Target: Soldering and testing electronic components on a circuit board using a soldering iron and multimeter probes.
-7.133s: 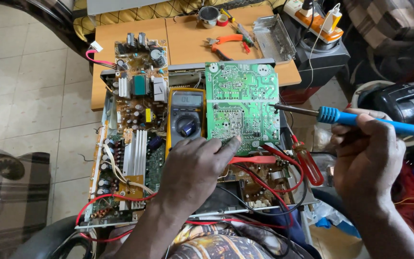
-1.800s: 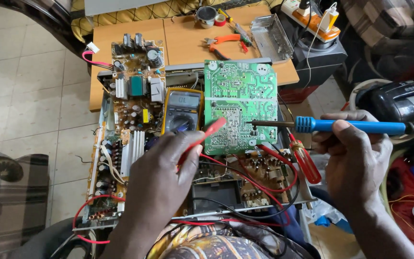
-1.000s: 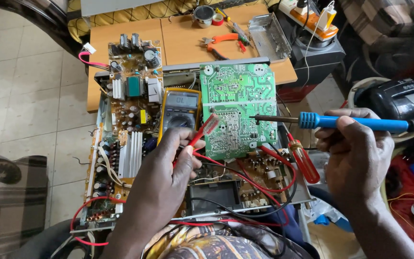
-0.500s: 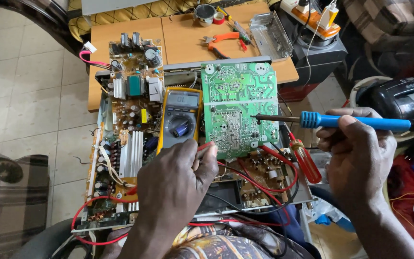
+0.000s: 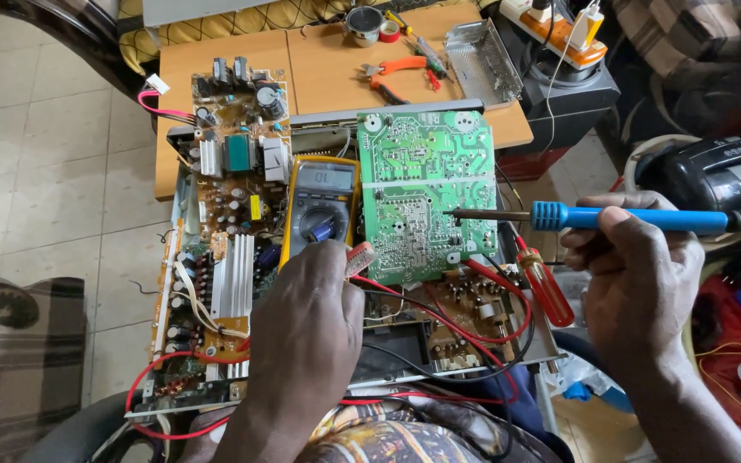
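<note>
My right hand grips a blue-handled soldering iron held level, its dark tip touching the right side of a green circuit board that lies solder-side up on an opened electronics chassis. My left hand rests just below a yellow multimeter and holds a red test probe whose end pokes out by the board's lower left edge. Red and black leads loop across the chassis below the board.
A red-handled screwdriver lies right of the board. Orange pliers, a tape roll, a small round tin and a perforated metal cover sit on the wooden table behind. A power strip and black appliance stand at right.
My left hand drew the red probe down off the green board and toward the multimeter's lower edge. The soldering iron stayed near the board's right side, tip now touching it.
</note>
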